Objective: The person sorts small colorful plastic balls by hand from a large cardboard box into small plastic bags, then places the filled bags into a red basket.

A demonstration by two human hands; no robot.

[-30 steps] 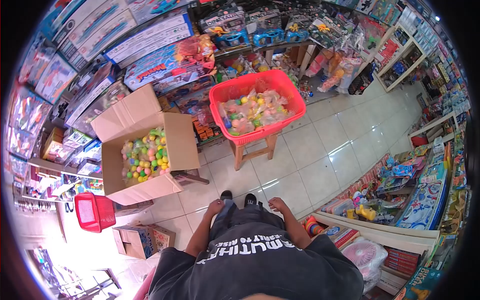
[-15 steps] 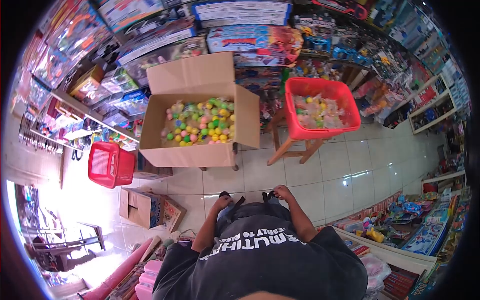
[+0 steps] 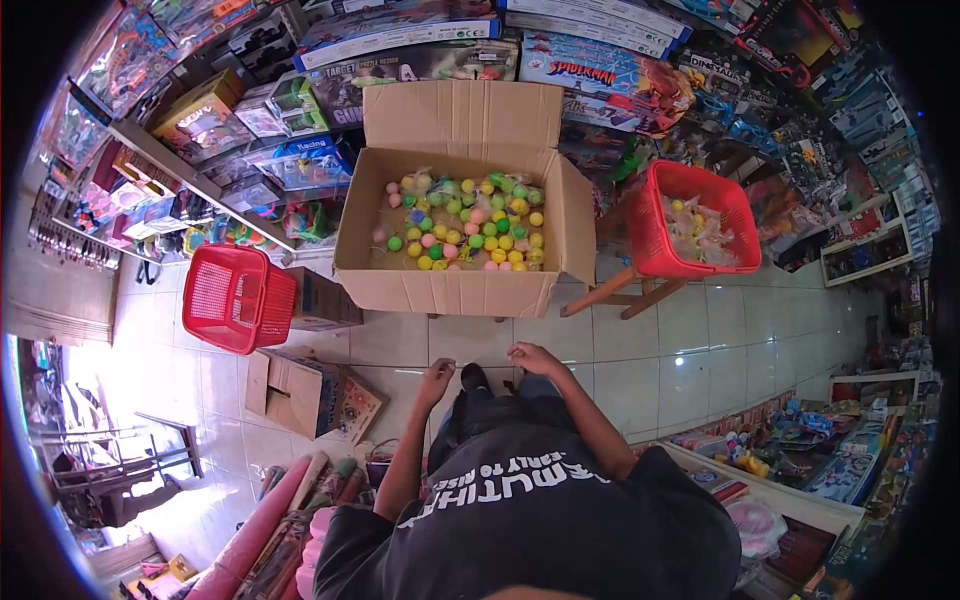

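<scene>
My left hand (image 3: 437,377) is in the air over the floor, left of my feet, its fingers loosely bent and holding nothing. To its right my right hand (image 3: 533,358) hovers with loosely bent, empty fingers, some way apart from the left. Beyond both hands stands an open cardboard box (image 3: 447,292), holding several small yellow, green, pink and blue balls (image 3: 475,241), some in clear plastic. At the right a red basket (image 3: 660,225) with clear bags of balls (image 3: 697,230) sits on a wooden stool (image 3: 640,292). Neither hand touches the box or the basket.
Another red basket (image 3: 228,297) is at the left, near a small carton (image 3: 283,391) on the tiled floor. Shelves of boxed toys (image 3: 600,75) line the far side. Rolled material (image 3: 262,520) lies at the lower left, and a low toy display (image 3: 790,470) at the lower right.
Both hands have let go of the black straps at my waist and moved forward, away from my body. The view has shifted, bringing the box nearer and further right.
</scene>
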